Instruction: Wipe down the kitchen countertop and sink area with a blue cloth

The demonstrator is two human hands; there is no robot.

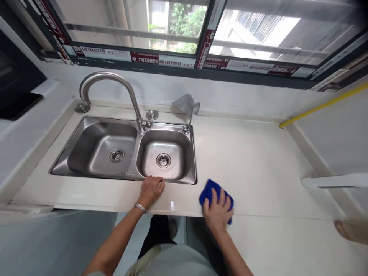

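My right hand (217, 211) presses a folded blue cloth (211, 188) onto the pale countertop (244, 161), its fingers spread over the cloth near the front edge. The hand hides much of the cloth. To the left, my left hand (151, 190) leans on the counter at the front rim of the steel double sink (135, 153). It holds nothing, and its fingertips bend over the rim by the smaller right basin.
A curved steel faucet (132, 90) rises behind the sink. Two metal drain stoppers, one round stopper (152, 114) among them, lie on the back ledge. A grey mesh strainer (186, 104) leans there. A yellow pipe (322, 106) runs along the right wall below the window.
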